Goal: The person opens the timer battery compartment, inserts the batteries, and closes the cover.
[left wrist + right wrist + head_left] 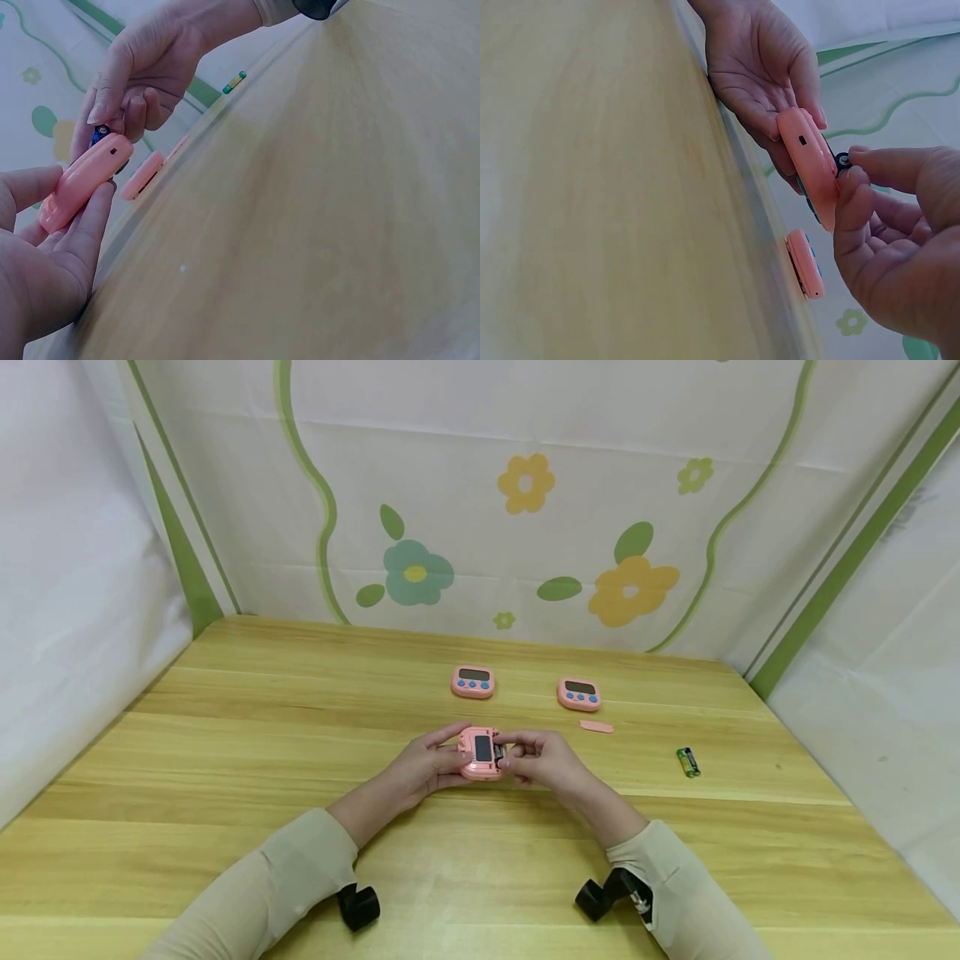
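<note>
**Left hand holds the pink timer; right hand pinches a battery at its edge**

From the head view, you see the back of the pink timer (483,748) in your left hand (427,767), with a dark panel (483,748) and an opening on the side nearest your right hand (547,762). Your left wrist view shows a slot in the timer's rim instead, and your right wrist view shows bluish buttons (810,211) underneath. That same view shows the round end of the dark battery (843,160) standing out from the timer between your right thumb and finger; the head view mostly hides it.

Your forearms angle inward so the hands meet. Your left thumb lies on the timer's back, fingers supporting it below, the grip closed around it. Your right hand is closed to a fingertip pinch, its other fingers curled towards the palm.

Beyond your left hand sits a second timer (473,682); beyond your right, a third timer (579,694) and a pink strip (596,727). Something green and black, battery-like (687,762), lies well to your right hand's right.
</note>
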Demonstrator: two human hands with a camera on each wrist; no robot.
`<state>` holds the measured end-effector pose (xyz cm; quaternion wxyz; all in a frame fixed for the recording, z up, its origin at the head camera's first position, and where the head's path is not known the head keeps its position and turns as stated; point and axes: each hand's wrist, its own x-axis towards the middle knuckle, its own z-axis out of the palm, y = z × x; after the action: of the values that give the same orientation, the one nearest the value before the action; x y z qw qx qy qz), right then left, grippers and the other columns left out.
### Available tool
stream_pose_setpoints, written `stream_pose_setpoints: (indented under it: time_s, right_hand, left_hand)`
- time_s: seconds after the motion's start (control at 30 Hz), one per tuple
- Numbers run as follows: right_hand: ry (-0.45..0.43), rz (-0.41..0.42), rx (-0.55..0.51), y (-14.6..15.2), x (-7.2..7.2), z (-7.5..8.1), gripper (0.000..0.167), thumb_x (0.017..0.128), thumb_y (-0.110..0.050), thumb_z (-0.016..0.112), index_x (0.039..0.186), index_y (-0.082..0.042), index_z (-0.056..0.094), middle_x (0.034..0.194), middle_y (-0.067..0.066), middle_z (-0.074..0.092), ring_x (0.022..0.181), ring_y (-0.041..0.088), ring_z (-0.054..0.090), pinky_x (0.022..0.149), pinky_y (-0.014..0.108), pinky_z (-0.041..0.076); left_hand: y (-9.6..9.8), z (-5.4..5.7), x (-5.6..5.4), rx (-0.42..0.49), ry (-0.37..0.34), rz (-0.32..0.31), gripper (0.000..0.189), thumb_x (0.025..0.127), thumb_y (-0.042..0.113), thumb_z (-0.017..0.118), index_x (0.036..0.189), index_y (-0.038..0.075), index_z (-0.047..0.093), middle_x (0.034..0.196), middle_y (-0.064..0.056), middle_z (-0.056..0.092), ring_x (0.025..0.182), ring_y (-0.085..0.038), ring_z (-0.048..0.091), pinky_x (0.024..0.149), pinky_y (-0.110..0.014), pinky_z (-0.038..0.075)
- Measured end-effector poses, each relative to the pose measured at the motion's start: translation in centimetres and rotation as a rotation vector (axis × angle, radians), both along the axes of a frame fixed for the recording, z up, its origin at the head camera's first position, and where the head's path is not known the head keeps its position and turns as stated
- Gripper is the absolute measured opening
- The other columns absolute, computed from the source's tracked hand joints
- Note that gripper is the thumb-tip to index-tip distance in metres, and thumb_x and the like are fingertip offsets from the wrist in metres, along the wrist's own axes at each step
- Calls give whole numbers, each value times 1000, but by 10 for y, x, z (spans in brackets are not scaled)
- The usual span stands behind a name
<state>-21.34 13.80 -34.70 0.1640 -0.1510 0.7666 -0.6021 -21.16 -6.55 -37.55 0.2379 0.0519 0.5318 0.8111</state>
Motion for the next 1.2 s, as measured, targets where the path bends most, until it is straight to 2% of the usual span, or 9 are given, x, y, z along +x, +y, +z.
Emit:
stream_pose_setpoints:
  time_s: [0.13,0.27,0.33,0.4,0.47,0.63,0.97,1.2]
  right_hand:
    - [86,0,57,1,-1,-1,38,77,-1,61,114,4,53,71,8,52,54,13,42,44,20,35]
    - [172,-30,141,1,-2,0,53,73,-6,68,122,-3,47,91,13,49,63,15,45,46,20,38]
    - [165,-34,158,1,-2,0,62,72,-9,70,127,-6,42,105,15,46,73,18,48,52,23,43]
    - [122,-8,127,2,-2,0,66,72,-9,69,130,-5,37,116,16,42,83,23,51,60,27,48]
    - [60,30,72,3,-2,-1,67,73,-7,68,131,-5,35,122,17,41,92,26,51,69,32,49]
    - [-44,90,-34,4,-4,-3,65,76,-5,65,132,-2,32,117,21,44,98,28,50,78,34,47]
    - [-79,132,-123,5,-5,-5,60,78,4,57,131,2,29,97,22,56,81,21,57,73,37,49]
    - [-136,107,-164,4,-5,-8,58,79,6,56,131,1,30,86,17,60,75,21,59,73,42,48]
  left_hand:
    - [0,0,0,-4,3,-2,59,83,-3,52,136,8,27,121,-25,42,88,-23,57,79,-38,46]
    - [1,2,0,-1,-9,-1,59,83,-2,52,135,8,28,121,-25,41,89,-24,56,79,-38,46]
    - [1,2,1,-2,-14,-4,59,83,-2,52,135,9,28,121,-25,41,89,-25,56,79,-38,46]
    - [0,3,1,0,-15,-9,59,82,-2,52,135,9,28,121,-25,41,90,-25,56,79,-38,46]
    - [0,3,0,3,-9,-18,59,82,-3,52,135,8,28,121,-25,41,90,-26,56,79,-38,46]
    - [0,2,0,7,2,-30,60,82,-3,52,135,8,27,122,-25,41,89,-25,56,78,-37,46]
    - [-1,1,-1,16,5,-47,60,83,-4,51,136,7,25,124,-26,38,91,-26,55,80,-37,46]
    - [-1,2,0,18,-1,-47,60,83,-4,51,136,7,26,121,-26,41,91,-26,55,80,-38,45]
